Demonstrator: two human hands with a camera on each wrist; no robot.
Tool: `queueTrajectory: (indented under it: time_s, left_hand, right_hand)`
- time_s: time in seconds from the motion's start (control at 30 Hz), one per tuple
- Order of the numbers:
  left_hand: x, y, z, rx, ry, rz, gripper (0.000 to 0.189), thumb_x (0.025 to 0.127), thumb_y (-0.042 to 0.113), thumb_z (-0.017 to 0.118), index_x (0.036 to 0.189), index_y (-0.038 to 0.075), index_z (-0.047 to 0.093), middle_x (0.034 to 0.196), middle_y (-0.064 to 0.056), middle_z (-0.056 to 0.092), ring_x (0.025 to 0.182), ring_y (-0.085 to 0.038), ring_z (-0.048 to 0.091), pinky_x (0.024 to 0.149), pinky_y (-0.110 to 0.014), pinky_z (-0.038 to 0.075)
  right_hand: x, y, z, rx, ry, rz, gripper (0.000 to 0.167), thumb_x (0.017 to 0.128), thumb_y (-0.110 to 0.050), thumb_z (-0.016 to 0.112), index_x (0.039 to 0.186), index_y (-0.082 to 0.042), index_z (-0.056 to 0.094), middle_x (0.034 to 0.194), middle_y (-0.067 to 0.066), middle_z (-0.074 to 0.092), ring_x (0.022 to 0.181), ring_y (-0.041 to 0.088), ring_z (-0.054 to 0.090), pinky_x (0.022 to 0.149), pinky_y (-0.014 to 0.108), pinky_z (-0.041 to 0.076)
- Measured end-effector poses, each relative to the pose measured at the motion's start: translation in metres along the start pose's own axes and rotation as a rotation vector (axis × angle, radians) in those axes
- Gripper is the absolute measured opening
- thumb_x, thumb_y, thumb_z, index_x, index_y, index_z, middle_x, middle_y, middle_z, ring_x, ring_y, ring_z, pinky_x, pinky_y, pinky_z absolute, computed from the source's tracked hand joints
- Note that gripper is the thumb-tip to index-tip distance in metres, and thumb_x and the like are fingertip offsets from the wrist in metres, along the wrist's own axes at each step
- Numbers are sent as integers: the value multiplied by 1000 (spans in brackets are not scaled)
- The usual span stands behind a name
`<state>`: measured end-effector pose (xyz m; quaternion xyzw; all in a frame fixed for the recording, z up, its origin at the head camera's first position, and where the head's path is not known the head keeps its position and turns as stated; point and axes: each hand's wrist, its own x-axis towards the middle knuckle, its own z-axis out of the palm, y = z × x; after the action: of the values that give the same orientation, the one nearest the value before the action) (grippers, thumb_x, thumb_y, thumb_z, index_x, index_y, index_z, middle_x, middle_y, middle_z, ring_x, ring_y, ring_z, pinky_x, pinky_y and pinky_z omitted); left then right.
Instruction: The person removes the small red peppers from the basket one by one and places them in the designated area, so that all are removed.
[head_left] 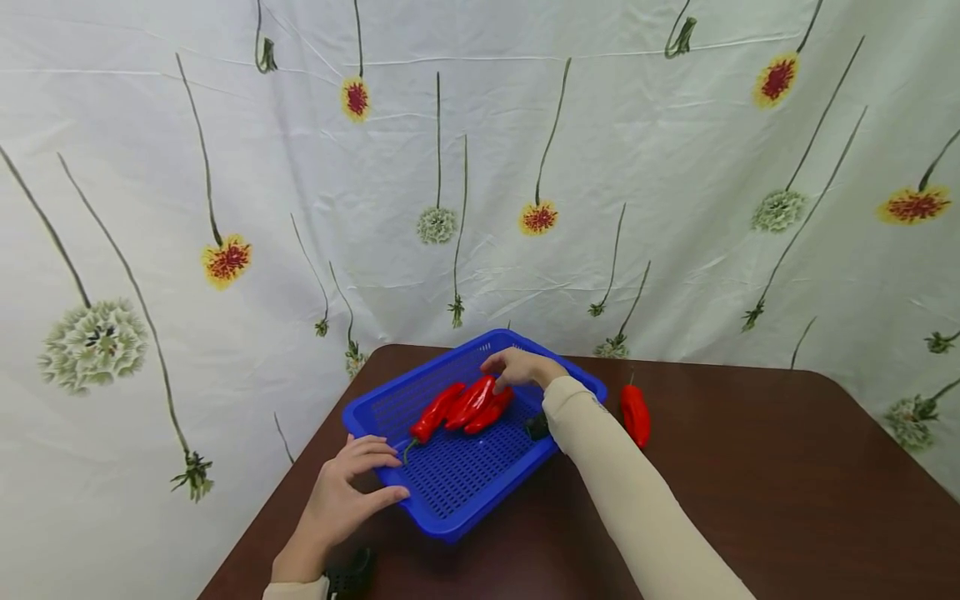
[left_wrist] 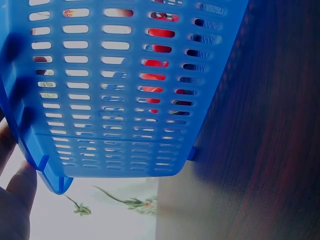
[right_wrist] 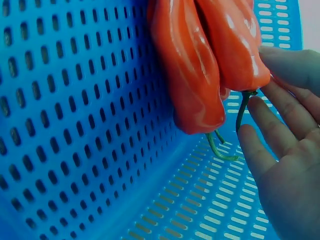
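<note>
A blue perforated plastic basket (head_left: 457, 525) sits on the table, a group of long red peppers (head_left: 435, 412) with green stems lying inside it. My left hand (head_left: 341, 492) grips the basket's near-left corner, thumb and fingers on the rim; in the left wrist view its fingertips (left_wrist: 22, 185) show at the rim. Reaching over the far side, my right hand (head_left: 525, 367) is down at the peppers. The right wrist view shows that hand's thumb and fingers around the stem end of one red pepper (right_wrist: 235, 45), beside another pepper (right_wrist: 192, 75) against the basket wall.
One red pepper (head_left: 635, 415) lies on the dark brown table (head_left: 750, 467) to the right of the basket. Behind the table's far edge hangs a white flower-patterned cloth (head_left: 480, 183).
</note>
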<state>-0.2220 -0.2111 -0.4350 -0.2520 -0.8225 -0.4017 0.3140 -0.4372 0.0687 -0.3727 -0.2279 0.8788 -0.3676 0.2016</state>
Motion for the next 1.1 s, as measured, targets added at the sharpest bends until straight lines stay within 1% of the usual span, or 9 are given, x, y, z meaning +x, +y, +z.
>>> queueTrajectory:
  time_s: [0.1,0.23,0.3,0.4,0.47,0.57,0.7,0.93,1.1]
  left_hand:
    - [0,0,0,-9,-1,-1,37,62,6,93,93,16,77,102,-6,73,110,-9,61,107,-73,25]
    - [0,0,0,-19,-2,-2,37,62,6,93,93,17,77,102,-7,73,111,-2,58,106,-77,25]
    - [0,1,0,-16,-2,-2,38,62,6,93,94,16,77,101,-7,73,111,-3,59,106,-76,25]
    - [0,2,-1,-9,-1,-2,38,61,6,93,93,16,77,101,-8,73,110,-10,61,107,-72,25]
    - [0,2,-1,-5,-1,-2,37,61,6,93,93,14,77,101,-9,73,110,-12,61,107,-70,25]
    - [0,2,-1,-8,0,-5,36,62,6,93,93,11,77,101,-9,73,111,-7,60,108,-69,25]
    - [0,2,-1,-15,1,-7,36,61,6,93,93,11,77,100,-11,73,112,2,56,107,-73,25]
    - [0,-1,0,-14,6,1,37,61,6,94,93,15,77,100,-10,74,112,3,56,107,-74,25]
    - [0,-1,1,-22,4,4,38,61,5,93,93,15,77,100,-10,74,112,5,55,105,-78,25]
  right_hand:
    - [0,1,1,7,-5,3,56,88,4,69,141,-3,55,149,12,53,144,30,42,121,43,36]
    - [-2,1,2,-24,-7,11,55,88,1,70,140,-5,56,146,11,55,141,29,46,119,42,40]
    - [-2,2,2,-25,-5,17,54,88,0,71,139,-6,57,145,10,56,140,29,47,117,43,41]
    - [-2,4,3,7,2,19,54,88,2,69,140,-5,57,146,11,56,140,30,47,118,44,41]
    - [-1,5,4,18,10,16,53,88,3,69,139,-5,57,145,12,56,139,31,47,117,46,41]
    - [-2,4,6,21,19,15,52,87,3,70,138,-5,58,144,13,57,138,31,49,116,46,42]
    - [-4,4,7,14,22,21,49,88,2,70,135,-7,61,144,13,57,137,32,49,116,47,43]
    - [-2,5,6,-3,0,15,47,88,0,70,134,-7,62,141,13,58,134,31,51,113,45,45]
    - [-3,4,6,-40,-24,-7,44,88,-1,71,131,-8,65,136,11,62,128,28,56,109,42,49]
